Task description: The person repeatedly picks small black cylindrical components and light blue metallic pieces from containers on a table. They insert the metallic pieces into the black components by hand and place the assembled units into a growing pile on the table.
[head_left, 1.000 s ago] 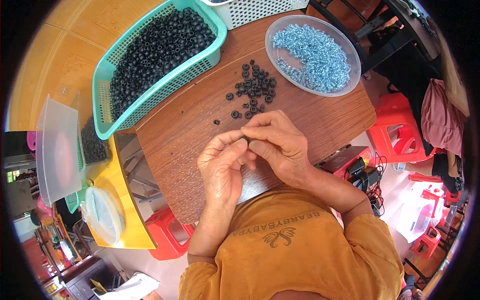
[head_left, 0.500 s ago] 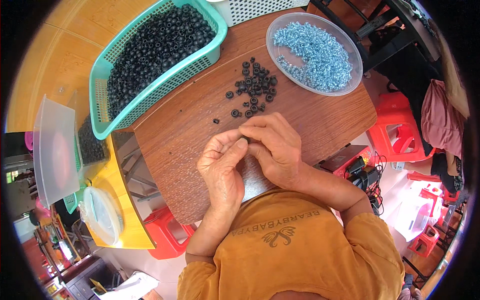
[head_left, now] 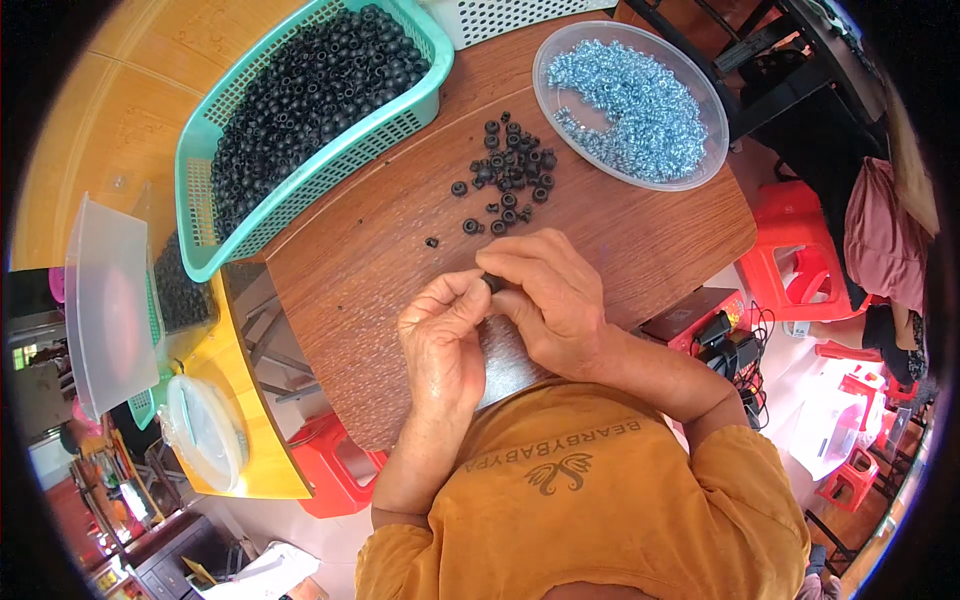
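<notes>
Left hand: the left hand (head_left: 443,340) rests on the table just below centre, fingers curled inward, with thumb and forefinger tips closed together at its 1 o'clock edge.
Right hand: the right hand (head_left: 545,295) lies just beside the left hand, at its 2 o'clock, fingers bent down and to the left so that the fingertips meet those of the left hand.
Grip: both hands pinch one small black ring (head_left: 493,284) between their meeting fingertips; only a sliver of it shows, so how it is turned cannot be told.
Ring location: the held ring sits at the junction of the two hands, above the table surface, at 6 o'clock from the loose pile.
Loose pile: a scatter of black rings (head_left: 508,180) lies on the table at 12 o'clock from the hands, near them but not touching; one stray ring (head_left: 432,242) lies apart at 10 o'clock from the hands.
Table: a brown wood-grain table (head_left: 380,250) carries all items.
Basket: a green mesh basket (head_left: 425,100) filled with black rings stands at 11 o'clock from the hands, well apart.
Dish: a clear round dish (head_left: 700,170) of shiny silver metal pieces (head_left: 630,100) stands at 1 o'clock, just beside the loose pile.
Stools: red plastic stools (head_left: 800,260) stand on the floor at 3 o'clock.
</notes>
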### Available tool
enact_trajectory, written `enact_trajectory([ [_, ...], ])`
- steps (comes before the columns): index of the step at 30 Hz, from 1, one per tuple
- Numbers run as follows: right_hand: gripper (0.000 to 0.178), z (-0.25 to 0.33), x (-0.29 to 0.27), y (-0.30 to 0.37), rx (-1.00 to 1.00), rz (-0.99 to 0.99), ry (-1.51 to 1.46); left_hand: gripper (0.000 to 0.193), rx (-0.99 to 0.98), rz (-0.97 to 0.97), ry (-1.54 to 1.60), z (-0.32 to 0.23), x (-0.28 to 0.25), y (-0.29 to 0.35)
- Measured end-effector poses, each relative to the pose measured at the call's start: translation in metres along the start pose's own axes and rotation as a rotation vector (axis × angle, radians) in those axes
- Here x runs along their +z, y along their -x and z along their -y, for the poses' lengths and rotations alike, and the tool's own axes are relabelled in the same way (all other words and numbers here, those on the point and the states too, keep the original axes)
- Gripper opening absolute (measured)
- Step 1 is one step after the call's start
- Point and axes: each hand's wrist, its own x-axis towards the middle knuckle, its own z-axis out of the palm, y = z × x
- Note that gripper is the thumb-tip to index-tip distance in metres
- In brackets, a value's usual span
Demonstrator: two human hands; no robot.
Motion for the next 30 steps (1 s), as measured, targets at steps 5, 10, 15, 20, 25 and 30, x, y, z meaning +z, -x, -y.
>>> enact_trajectory([
  [5, 0.034, 0.0, 0.0, 0.001, -0.053, -0.028, -0.001, 0.016, 0.062, -0.051, -0.037, 0.003, 0.006, 0.008],
  [10, 0.028, -0.001, 0.001, -0.002, -0.123, -0.023, 0.001, 0.014, 0.104, -0.064, -0.047, 0.007, 0.006, 0.011],
  [15, 0.027, -0.004, 0.003, -0.003, -0.135, -0.022, -0.018, 0.012, 0.145, -0.088, -0.058, 0.008, 0.008, 0.01],
  [20, 0.025, -0.008, 0.002, -0.002, -0.101, -0.025, -0.029, 0.012, 0.174, -0.077, -0.109, 0.011, 0.005, 0.005],
  [25, 0.027, -0.007, -0.001, -0.004, 0.007, 0.007, -0.044, 0.015, 0.11, -0.062, -0.064, 0.004, 0.011, 0.001],
  [30, 0.03, -0.006, -0.003, -0.003, 0.086, 0.033, -0.054, 0.016, 0.077, -0.017, -0.109, -0.002, 0.012, -0.002],
])
